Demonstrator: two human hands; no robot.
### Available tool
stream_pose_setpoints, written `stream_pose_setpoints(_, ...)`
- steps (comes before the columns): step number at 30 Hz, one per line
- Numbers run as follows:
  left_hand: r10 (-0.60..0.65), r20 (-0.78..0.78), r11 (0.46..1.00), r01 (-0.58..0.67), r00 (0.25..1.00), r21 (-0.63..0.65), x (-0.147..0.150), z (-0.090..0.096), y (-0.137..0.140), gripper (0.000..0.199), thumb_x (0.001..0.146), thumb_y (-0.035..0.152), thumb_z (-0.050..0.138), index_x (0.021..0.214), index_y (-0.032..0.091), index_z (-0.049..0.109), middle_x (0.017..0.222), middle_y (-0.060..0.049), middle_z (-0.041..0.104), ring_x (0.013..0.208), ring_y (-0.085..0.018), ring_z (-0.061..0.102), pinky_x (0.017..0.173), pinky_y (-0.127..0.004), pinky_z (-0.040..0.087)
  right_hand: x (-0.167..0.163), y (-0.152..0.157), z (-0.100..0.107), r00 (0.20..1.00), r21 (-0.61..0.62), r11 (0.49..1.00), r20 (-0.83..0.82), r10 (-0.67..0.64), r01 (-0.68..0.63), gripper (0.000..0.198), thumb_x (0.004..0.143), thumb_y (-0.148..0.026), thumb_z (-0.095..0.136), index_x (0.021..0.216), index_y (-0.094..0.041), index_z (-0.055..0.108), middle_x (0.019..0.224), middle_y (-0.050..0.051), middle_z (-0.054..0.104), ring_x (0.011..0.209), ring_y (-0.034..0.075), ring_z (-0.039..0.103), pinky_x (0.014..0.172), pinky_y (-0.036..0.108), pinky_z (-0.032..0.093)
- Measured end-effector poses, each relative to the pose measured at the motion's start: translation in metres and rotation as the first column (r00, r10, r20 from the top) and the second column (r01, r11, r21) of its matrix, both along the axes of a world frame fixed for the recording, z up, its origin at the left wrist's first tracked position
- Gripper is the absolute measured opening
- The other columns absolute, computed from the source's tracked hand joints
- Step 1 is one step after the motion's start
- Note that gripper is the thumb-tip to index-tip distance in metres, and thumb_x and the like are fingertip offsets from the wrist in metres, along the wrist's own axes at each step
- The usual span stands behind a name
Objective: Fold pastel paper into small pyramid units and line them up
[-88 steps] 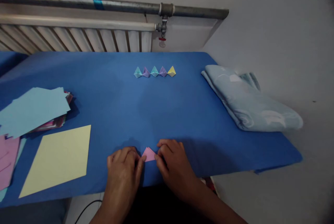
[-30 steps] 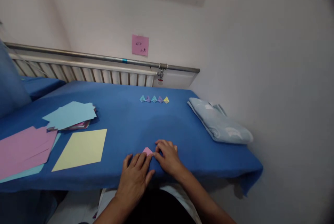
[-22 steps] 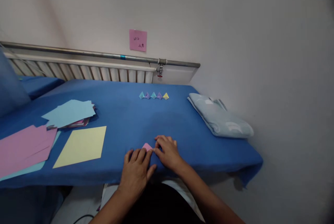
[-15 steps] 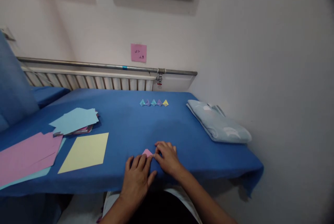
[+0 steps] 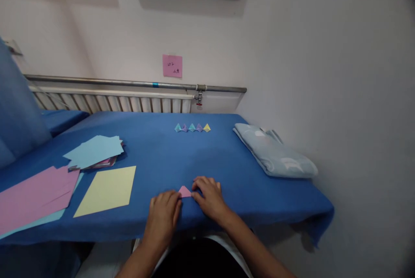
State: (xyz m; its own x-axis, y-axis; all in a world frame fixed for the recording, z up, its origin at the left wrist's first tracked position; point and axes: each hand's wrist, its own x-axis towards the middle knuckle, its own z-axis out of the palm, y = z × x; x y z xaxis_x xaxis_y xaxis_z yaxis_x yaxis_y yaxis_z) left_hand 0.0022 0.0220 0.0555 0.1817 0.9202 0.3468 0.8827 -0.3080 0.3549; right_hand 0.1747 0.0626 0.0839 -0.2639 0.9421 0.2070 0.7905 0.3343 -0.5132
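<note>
A small pink folded paper [image 5: 185, 192], triangular in outline, lies on the blue cloth near the front edge, between my two hands. My left hand [image 5: 164, 213] has its fingertips closed at the paper's left corner. At the right corner, my right hand [image 5: 209, 196] pinches the paper between thumb and curled fingers. Further back, several small folded paper pieces [image 5: 192, 127] in teal, purple and yellow stand in a row.
To the left are a yellow sheet [image 5: 106, 191], pink sheets [image 5: 35, 200] over a light blue one, and a stack of light blue paper [image 5: 95, 151]. A folded light blue blanket [image 5: 274, 150] lies at the right. A radiator [image 5: 113, 100] runs behind the blue-covered table [image 5: 155, 152].
My left hand has slid left off the top of the pink paper to its left corner, so more of the paper shows. My right hand stays at the right corner.
</note>
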Motion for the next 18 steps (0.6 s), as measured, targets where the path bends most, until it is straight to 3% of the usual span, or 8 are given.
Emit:
stream_pose_setpoints(7,0.055,0.067,0.979,-0.041,0.996,-0.197,-0.004,0.016,0.036,0.013,0.077,0.027,0.059,0.085,0.019,0.065,0.088,-0.009,0.063,0.087,-0.027,0.057,0.077,-0.038,0.04,-0.005,-0.004,-0.004,0.999,-0.002,1.0,-0.047,0.001,-0.001,0.011,0.082,-0.014,0.058,0.085,-0.024,0.062,0.109,0.001,0.063,0.101,0.022,0.051,0.083,0.035,0.028)
stream_pose_setpoints(12,0.05,0.225,0.954,0.02,0.973,-0.3,-0.002,0.019,0.038,0.004,0.074,0.023,0.058,0.073,0.019,0.058,0.079,-0.005,0.062,0.08,-0.022,0.056,0.073,-0.033,0.039,-0.004,-0.007,0.001,0.996,-0.029,0.999,-0.08,0.041,-0.044,0.011,0.082,-0.014,0.058,0.089,-0.022,0.061,0.098,0.002,0.066,0.095,0.02,0.054,0.082,0.034,0.031)
stream_pose_setpoints(18,0.06,0.48,0.91,0.15,0.875,-0.387,-0.006,0.026,0.029,0.012,0.077,0.03,0.054,0.071,0.021,0.05,0.061,0.004,0.057,0.059,-0.014,0.053,0.059,-0.026,0.036,-0.004,-0.013,0.008,0.986,-0.098,0.992,-0.153,0.066,-0.082,0.039,0.072,-0.008,0.062,0.109,-0.021,0.058,0.099,0.002,0.066,0.093,0.018,0.056,0.085,0.033,0.036)
